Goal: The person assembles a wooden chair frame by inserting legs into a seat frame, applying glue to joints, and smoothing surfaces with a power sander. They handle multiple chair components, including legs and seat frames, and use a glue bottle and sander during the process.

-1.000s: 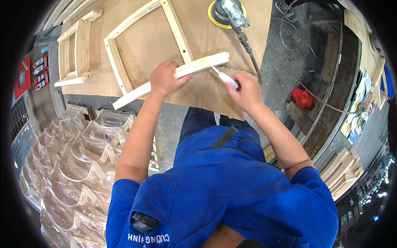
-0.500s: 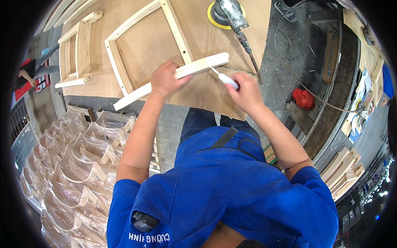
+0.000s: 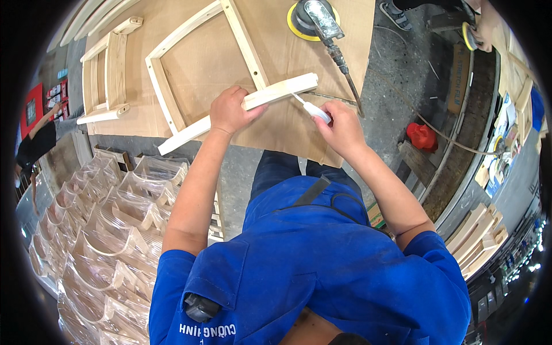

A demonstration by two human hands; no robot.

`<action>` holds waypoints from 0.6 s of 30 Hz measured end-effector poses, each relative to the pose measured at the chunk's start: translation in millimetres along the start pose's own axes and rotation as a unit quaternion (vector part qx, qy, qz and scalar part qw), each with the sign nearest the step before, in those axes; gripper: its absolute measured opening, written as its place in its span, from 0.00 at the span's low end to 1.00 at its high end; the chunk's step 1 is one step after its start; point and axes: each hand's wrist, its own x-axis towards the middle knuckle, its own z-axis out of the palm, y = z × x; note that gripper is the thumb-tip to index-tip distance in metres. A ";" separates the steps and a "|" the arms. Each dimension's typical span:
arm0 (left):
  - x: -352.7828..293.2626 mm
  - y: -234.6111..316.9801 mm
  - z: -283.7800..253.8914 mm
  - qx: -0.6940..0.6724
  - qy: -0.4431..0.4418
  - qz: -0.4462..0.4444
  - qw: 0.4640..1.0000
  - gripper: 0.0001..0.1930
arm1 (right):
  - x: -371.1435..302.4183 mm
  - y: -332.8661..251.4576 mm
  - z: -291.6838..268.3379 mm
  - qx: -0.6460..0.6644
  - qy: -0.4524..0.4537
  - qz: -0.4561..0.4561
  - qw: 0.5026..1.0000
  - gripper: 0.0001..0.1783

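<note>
A pale wooden frame lies on the cardboard-covered table. My left hand is closed around its near rail, left of the middle, with the thumb along the near side. A small white squeeze bottle with a thin nozzle is pinched in my right hand. The nozzle tip meets the near edge of the rail, toward its right end. Whether anything flows from it cannot be made out.
Beyond the rail rests a sander with a yellow-rimmed pad, its hose trailing toward me. Another small wooden frame stands at the table's left. Plastic-wrapped wooden parts are stacked at lower left. A red bag lies on the floor at right.
My hands, the bottle and the frame have barely moved. At the far left a person has shifted position. A co-worker's hand with a yellow-edged tool has come into view at upper right.
</note>
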 end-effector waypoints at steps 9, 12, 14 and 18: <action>-0.4 0.6 0.0 0.008 0.007 0.007 1.000 0.21 | 0.1 0.3 1.2 0.010 0.006 0.006 1.000 0.09; -0.2 0.5 0.0 0.005 0.007 0.007 1.000 0.21 | 0.5 -0.8 0.4 0.019 -0.001 0.016 1.000 0.09; -0.1 0.2 0.2 0.004 0.007 0.007 1.000 0.21 | 1.1 -1.0 0.4 0.040 -0.018 0.051 0.998 0.10; -0.4 -0.3 0.4 0.008 -0.001 0.004 1.000 0.21 | 2.7 -0.5 3.6 0.020 -0.003 0.023 1.000 0.10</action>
